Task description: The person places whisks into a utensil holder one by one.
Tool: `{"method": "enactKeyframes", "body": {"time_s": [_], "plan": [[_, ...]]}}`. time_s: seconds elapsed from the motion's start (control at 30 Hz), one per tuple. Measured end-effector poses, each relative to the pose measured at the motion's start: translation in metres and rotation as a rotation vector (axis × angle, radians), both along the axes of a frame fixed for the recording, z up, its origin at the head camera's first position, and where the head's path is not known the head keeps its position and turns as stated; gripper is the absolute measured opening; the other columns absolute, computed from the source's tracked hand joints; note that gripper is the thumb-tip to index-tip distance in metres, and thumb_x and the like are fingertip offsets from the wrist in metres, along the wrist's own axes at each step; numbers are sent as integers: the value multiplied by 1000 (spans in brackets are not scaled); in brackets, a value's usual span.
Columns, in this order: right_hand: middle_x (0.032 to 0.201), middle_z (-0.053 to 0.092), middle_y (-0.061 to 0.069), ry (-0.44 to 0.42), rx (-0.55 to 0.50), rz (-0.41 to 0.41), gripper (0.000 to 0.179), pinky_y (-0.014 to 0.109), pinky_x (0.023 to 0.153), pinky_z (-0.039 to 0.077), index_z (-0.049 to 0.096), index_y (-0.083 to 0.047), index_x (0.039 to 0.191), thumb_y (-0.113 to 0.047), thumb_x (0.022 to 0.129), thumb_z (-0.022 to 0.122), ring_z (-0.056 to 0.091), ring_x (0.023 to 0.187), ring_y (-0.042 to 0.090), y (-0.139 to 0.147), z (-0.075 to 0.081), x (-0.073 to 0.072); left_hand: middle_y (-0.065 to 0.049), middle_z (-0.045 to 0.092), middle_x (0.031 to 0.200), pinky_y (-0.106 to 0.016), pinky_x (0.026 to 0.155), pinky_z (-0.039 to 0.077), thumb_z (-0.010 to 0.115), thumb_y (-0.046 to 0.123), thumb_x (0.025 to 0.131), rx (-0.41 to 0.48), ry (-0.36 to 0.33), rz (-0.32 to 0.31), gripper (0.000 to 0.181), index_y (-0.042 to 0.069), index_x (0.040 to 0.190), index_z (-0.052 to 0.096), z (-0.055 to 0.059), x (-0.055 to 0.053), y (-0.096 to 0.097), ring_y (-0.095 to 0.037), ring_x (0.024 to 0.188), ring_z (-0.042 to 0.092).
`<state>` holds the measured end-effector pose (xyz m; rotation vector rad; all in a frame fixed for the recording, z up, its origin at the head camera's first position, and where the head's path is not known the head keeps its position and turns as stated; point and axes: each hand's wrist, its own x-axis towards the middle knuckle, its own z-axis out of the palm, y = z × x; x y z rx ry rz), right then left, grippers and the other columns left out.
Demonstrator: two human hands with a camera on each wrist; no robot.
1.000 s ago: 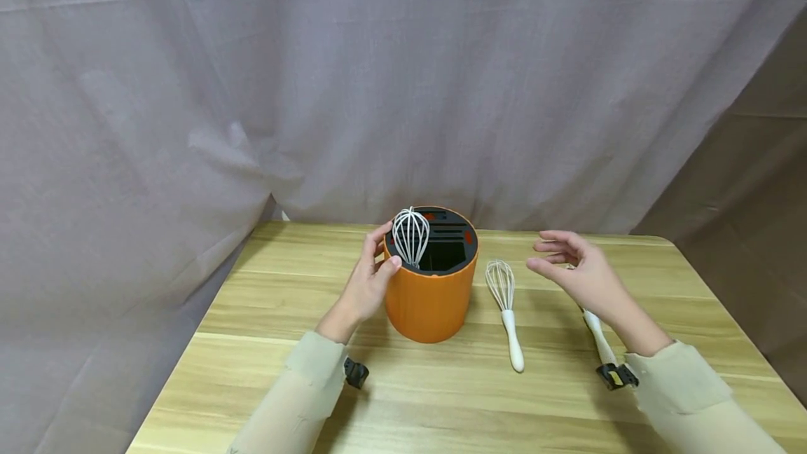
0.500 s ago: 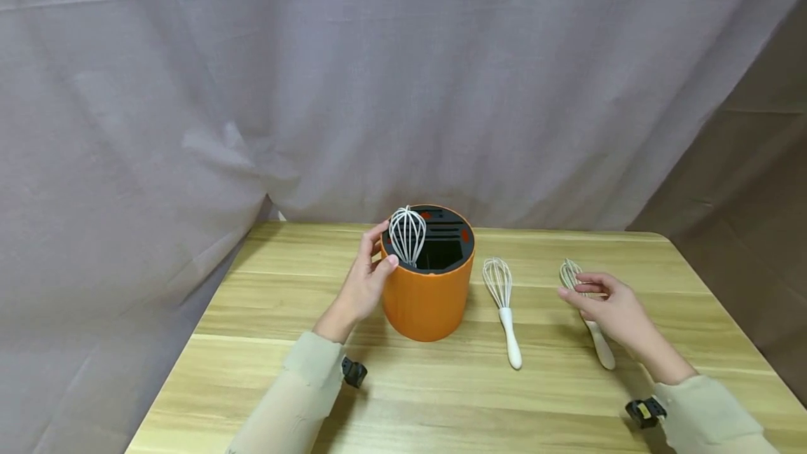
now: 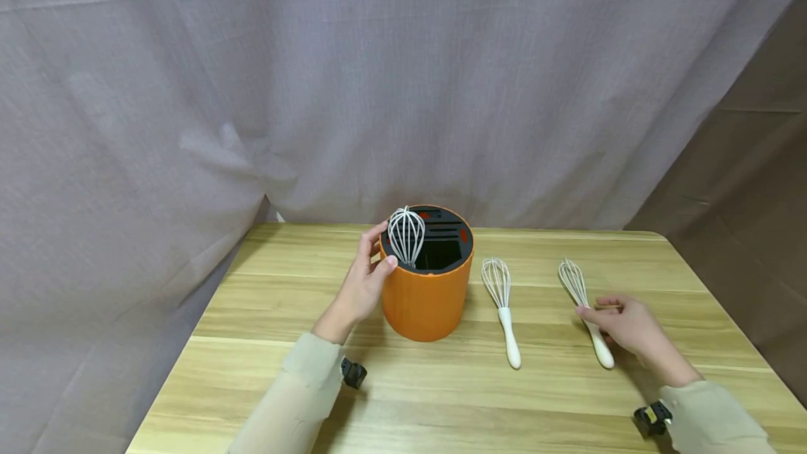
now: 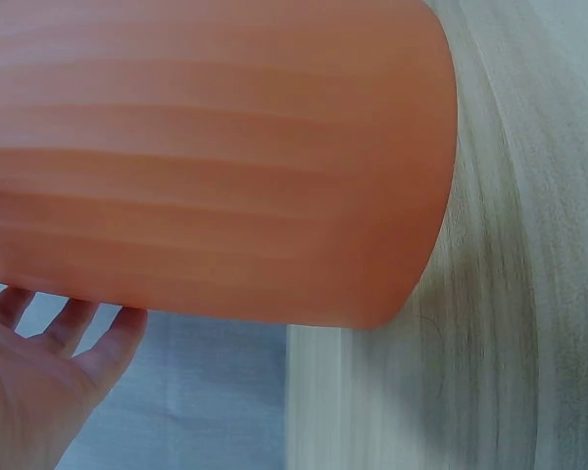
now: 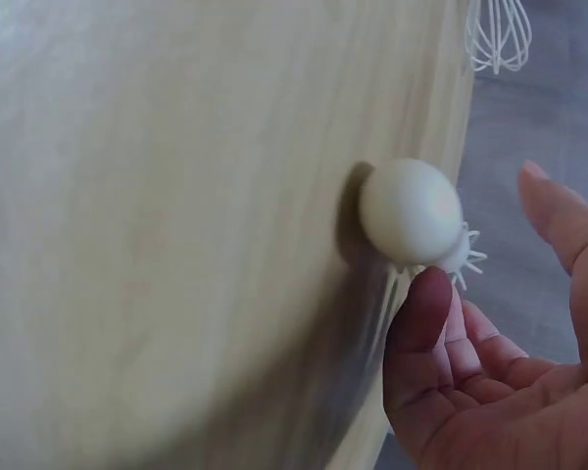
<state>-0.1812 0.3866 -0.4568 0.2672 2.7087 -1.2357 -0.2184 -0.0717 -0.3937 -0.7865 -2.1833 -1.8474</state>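
Note:
In the head view, my left hand (image 3: 361, 286) grips the side of a round orange utensil holder (image 3: 424, 307), thumb at the front of the rim and fingers further back. Its fingers (image 4: 118, 343) rest along the orange wall in the left wrist view. A whisk (image 3: 406, 235) stands in the holder, wires up, handle hidden. On the right, my right hand (image 3: 624, 324) is at the handle of a white whisk (image 3: 599, 345) lying on the table. The right wrist view shows the fingers (image 5: 416, 323) beside this handle (image 5: 412, 211), thumb apart from it.
Another white whisk (image 3: 508, 331) lies on the wooden table (image 3: 441, 398) between the holder and my right hand. The holder's black top (image 3: 441, 252) has slots and a square opening. A grey curtain (image 3: 403, 90) hangs behind the table.
My right hand has moved right and down from above the table to the handle of the right-hand whisk. My left hand stays on the holder.

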Motion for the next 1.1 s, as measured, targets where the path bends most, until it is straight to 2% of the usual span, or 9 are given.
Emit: {"method": "enactKeyframes", "body": {"time_s": [0.27, 0.6, 0.87, 1.1], "plan": [[110, 60, 24, -17, 11, -22, 80, 31, 61, 51, 40, 16, 130, -43, 86, 70, 57, 82, 19, 2, -10, 1, -19, 34, 147, -48, 103, 39, 51, 10, 96, -4, -7, -4, 56, 1, 146, 28, 0, 0, 1, -39, 129, 39], [100, 61, 18, -16, 41, -14, 66, 31, 61, 49, 47, 15, 123, -36, 87, 70, 56, 79, 20, 2, -14, -3, -20, 34, 146, -47, 103, 39, 50, 9, 96, -17, -10, 4, 56, -1, 146, 27, 2, 1, 0, -39, 129, 39], [100, 62, 21, 14, 92, 13, 50, 29, 63, 49, 54, 15, 112, -29, 91, 65, 57, 84, 21, -3, -8, -4, -19, 33, 147, -48, 103, 39, 50, 9, 96, -18, -7, 1, 56, 1, 146, 27, 2, 1, 0, -39, 129, 39], [101, 63, 21, 88, 112, 42, 51, 25, 62, 49, 52, 19, 118, -27, 96, 58, 57, 82, 17, -14, 2, -6, -18, 33, 147, -47, 103, 39, 50, 10, 96, -18, -1, 1, 57, -1, 147, 26, 1, 0, 0, -38, 129, 39]]}}
